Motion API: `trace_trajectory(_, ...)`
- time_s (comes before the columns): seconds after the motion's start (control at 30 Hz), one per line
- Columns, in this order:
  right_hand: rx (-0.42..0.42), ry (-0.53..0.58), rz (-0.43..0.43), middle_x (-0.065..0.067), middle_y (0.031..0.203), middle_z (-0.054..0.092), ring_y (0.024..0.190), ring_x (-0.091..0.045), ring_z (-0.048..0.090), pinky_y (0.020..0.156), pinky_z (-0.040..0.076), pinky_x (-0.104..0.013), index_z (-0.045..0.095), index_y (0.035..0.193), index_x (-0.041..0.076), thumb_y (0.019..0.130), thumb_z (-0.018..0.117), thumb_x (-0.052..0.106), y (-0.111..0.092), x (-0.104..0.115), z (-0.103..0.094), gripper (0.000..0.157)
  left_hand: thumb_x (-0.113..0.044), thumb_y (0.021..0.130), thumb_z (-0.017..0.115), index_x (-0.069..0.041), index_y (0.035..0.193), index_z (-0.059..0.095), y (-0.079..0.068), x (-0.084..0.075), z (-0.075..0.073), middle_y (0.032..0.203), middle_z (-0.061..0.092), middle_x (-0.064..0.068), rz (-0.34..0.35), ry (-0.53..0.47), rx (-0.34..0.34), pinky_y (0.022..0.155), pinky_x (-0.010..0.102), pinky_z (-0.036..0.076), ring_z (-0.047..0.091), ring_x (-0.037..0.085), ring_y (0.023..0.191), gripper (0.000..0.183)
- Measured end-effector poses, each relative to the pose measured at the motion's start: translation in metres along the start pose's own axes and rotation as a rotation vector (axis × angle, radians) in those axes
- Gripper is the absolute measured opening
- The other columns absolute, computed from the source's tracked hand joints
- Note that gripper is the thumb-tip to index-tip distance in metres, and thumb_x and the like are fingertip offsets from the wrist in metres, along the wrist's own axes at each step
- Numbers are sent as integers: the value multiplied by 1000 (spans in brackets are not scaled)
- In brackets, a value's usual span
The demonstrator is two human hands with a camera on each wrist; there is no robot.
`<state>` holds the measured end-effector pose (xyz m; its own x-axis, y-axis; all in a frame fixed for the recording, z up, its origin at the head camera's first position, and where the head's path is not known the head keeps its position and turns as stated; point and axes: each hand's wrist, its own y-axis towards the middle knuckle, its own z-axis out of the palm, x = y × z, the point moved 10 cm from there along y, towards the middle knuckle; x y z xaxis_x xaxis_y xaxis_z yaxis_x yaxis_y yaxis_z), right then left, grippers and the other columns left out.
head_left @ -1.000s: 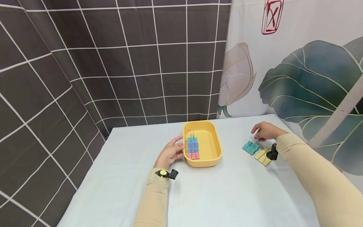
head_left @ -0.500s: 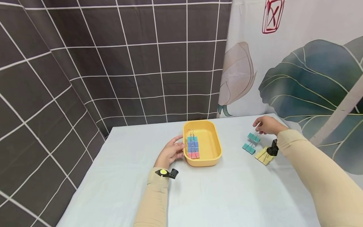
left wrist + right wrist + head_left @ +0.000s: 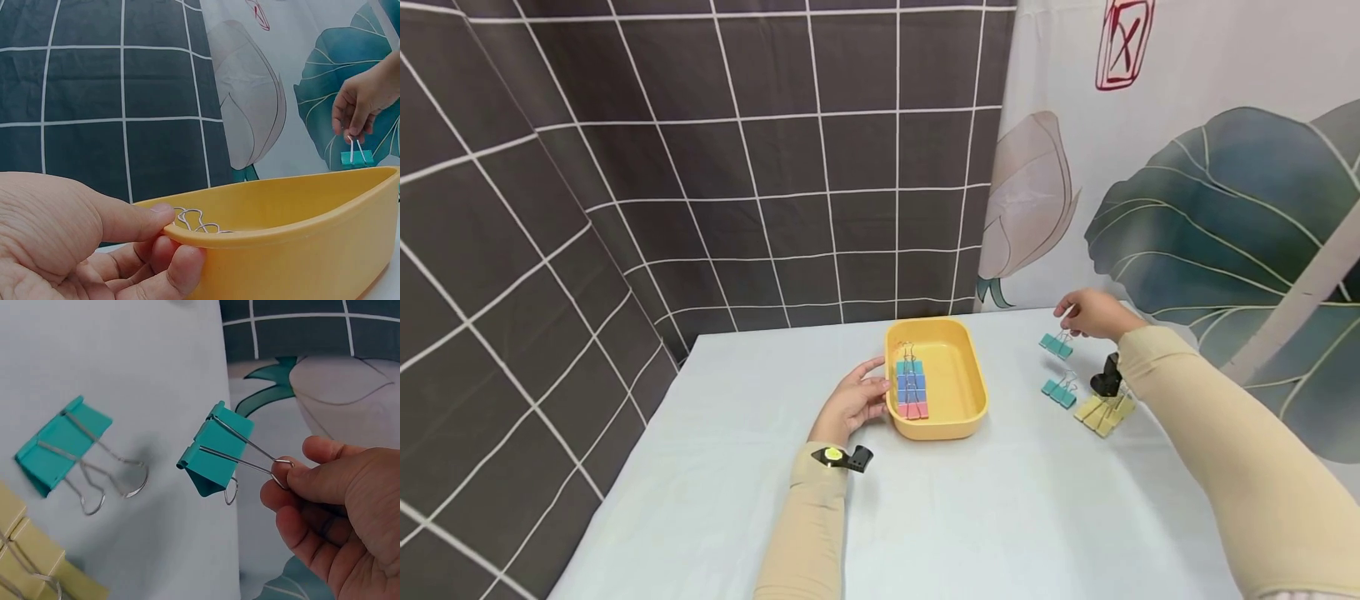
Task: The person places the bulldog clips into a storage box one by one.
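My right hand point(image 3: 1093, 314) pinches a teal binder clip point(image 3: 215, 450) by one wire handle, and the clip hangs above the table. Below it, another teal binder clip point(image 3: 1059, 393) lies on the white cloth, beside yellow binder clips point(image 3: 1103, 412). With thumb and fingers, my left hand point(image 3: 853, 398) grips the left rim of a yellow tray point(image 3: 300, 225). Inside the tray, along its left side, blue and pink binder clips point(image 3: 912, 390) lie in a row; only their wire handles show in the left wrist view.
A white cloth covers the table point(image 3: 985, 508). Behind and to the left hangs a dark grid-patterned curtain point(image 3: 760, 158). A white curtain with a lotus print point(image 3: 1030, 200) hangs at the back right, close behind my right hand.
My right hand has lifted one teal clip off the other and carried it back and slightly left. My left hand and the tray have stayed in place.
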<state>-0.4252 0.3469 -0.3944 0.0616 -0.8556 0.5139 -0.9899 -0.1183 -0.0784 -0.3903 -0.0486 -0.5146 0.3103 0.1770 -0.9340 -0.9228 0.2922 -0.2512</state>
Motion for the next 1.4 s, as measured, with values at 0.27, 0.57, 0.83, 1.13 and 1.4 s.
trace_trajectory(0.27, -15, -9, -36, -19, 98, 68, 86, -29, 65, 72, 56, -37, 62, 114, -4, 97, 62, -1, 11, 39, -1, 18, -1, 97, 64, -19, 150, 48, 1, 1, -1, 105, 65, 10, -2, 1, -9, 58, 25, 59, 64, 16, 75, 58)
trace_trajectory(0.57, -52, -31, -64, -23, 101, 66, 85, -30, 65, 75, 58, -40, 64, 113, -4, 97, 61, -3, 29, 80, 1, 17, -1, 97, 63, -19, 151, 47, 0, -1, -1, 109, 64, 13, -3, 9, -5, 59, 25, 59, 63, 16, 78, 60)
trace_trajectory(0.83, -72, -56, -125, -19, 101, 68, 89, -30, 67, 79, 61, -40, 67, 112, -2, 95, 61, -6, 43, 115, 13, 19, -1, 97, 63, -18, 152, 45, 0, -1, -1, 107, 65, 12, 1, 12, 0, 59, 25, 59, 63, 16, 77, 59)
trace_trajectory(1.13, -54, -1, -156, -17, 99, 66, 89, -29, 65, 78, 61, -36, 67, 112, -3, 94, 63, -6, 53, 145, 32, 18, 1, 97, 62, -18, 151, 46, 2, 2, 0, 106, 66, 11, -1, -5, 5, 56, 24, 57, 62, 16, 75, 59)
trace_trajectory(1.4, -44, -8, -170, -16, 101, 68, 90, -26, 66, 79, 60, -36, 68, 112, -2, 94, 64, -5, 61, 168, 48, 18, 0, 96, 64, -19, 149, 48, 2, 2, -2, 100, 64, 7, 3, -3, -4, 57, 24, 58, 62, 15, 76, 59)
